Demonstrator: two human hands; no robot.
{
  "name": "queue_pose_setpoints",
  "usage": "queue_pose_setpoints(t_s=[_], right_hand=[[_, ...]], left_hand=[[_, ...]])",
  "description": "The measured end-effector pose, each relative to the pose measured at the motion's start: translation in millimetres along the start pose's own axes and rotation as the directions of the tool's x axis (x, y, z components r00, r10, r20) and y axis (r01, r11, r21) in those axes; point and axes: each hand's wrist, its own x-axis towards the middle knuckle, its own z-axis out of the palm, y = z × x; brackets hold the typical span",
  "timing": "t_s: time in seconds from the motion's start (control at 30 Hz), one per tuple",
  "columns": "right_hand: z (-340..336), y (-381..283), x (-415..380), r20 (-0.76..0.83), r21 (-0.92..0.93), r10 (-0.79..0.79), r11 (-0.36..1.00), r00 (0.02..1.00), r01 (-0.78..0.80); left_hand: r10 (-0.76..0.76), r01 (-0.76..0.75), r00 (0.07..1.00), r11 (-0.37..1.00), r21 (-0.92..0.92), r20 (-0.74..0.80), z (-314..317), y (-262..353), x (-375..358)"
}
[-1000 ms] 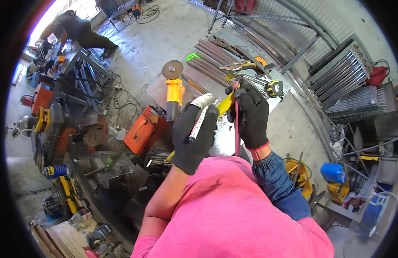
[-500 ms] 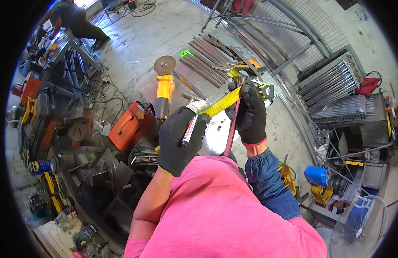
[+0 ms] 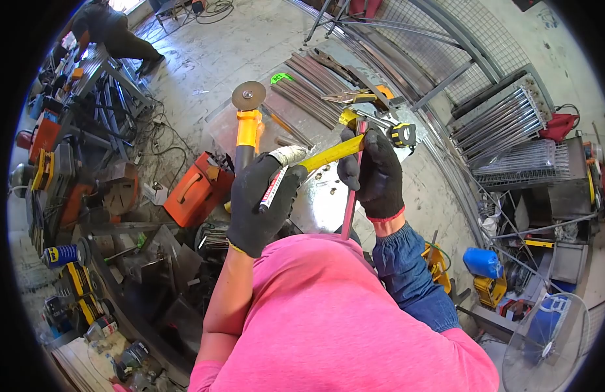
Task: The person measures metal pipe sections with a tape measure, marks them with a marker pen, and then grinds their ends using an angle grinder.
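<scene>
1. Yellow tape blade (image 3: pixel 328 154) stretching diag. betw. both hands, above the sheet-metal bench top (image 3: pixel 328 202); tape measure case (image 3: pixel 403 134) sitting just past the R hand, upper right.
2. L hand (image 3: pixel 258 202), black glove, clenched round a white marker (image 3: pixel 271 189) w/ red lettering, cap end pointing down-left; also pinning the near end of the tape blade next to a whitish wrapped piece (image 3: pixel 288 155) at the fingertips.
3. R hand (image 3: pixel 373 175), black glove w/ red cuff, gripping a thin red rod (image 3: pixel 351 196) held approx. upright, crossing the tape blade; blue sleeve (image 3: pixel 407 274) below the wrist.
4. Lying just beyond on the bench: angle grinder (image 3: pixel 247 124) w/ orange-yellow body, disc at far end; locking pliers (image 3: pixel 351 98); bundle of steel bars (image 3: pixel 309 91); green tag (image 3: pixel 281 78) near bars.
5. Sitting on floor left of bench: orange case (image 3: pixel 199 189); cables, misc. tools farther left.
6. Standing at upper left, well apart: another person (image 3: pixel 109 36) bending over a work stand.
7. Showing at right: wire mesh panels (image 3: pixel 511 130), blue container (image 3: pixel 483 262).
</scene>
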Motion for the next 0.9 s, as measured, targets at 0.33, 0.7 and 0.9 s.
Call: queue_pose_setpoints(t_s=[0.33,0.7,0.9], right_hand=[[-4,0,8,0.117,0.237,0.128,0.959,0.985,-0.153],[-2,2,12,0.032,0.085,0.154,0.984,0.988,-0.156],[-4,-1,14,0.078,0.058,0.121,0.99,0.99,-0.126]], left_hand=[[-0.016,0.012,0.997,0.998,-0.068,-0.07,2,-10,-2],[-0.243,0.233,0.97,0.923,-0.306,0.003,2,-24,13],[-0.232,0.219,0.973,0.936,-0.276,-0.013,3,-27,13]])
